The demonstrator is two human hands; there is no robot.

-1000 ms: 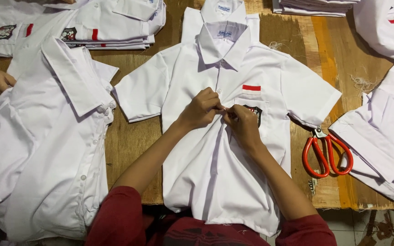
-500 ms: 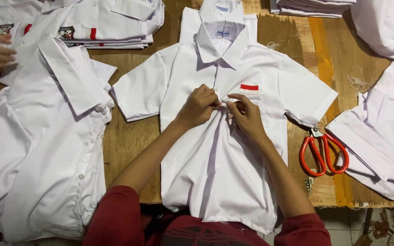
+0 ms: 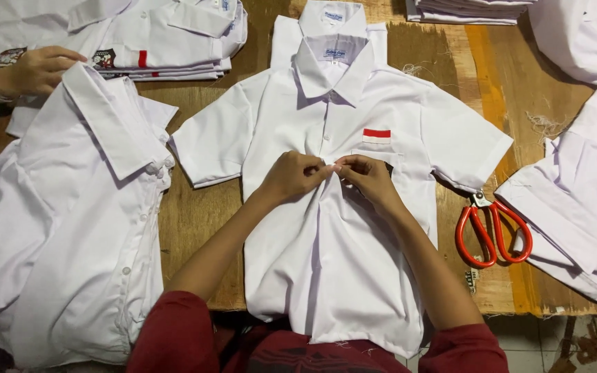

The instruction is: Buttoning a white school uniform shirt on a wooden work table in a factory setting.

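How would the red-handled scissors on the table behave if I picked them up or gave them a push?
The scissors look rigid, metal blades with looped plastic handles, so they would probably keep their shape when lifted. They lie flat on the wooden table, so a push would likely slide them, not roll or tip them. The blades seem closed; lifted by one handle loop, they might swing open.

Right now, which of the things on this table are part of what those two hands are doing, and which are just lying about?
In hand:
- left hand and right hand, pinching the front of the spread white shirt

Lying about:
- red scissors to the right
- shirt on the left
- folded shirts, touched by another person's hand
- wooden table
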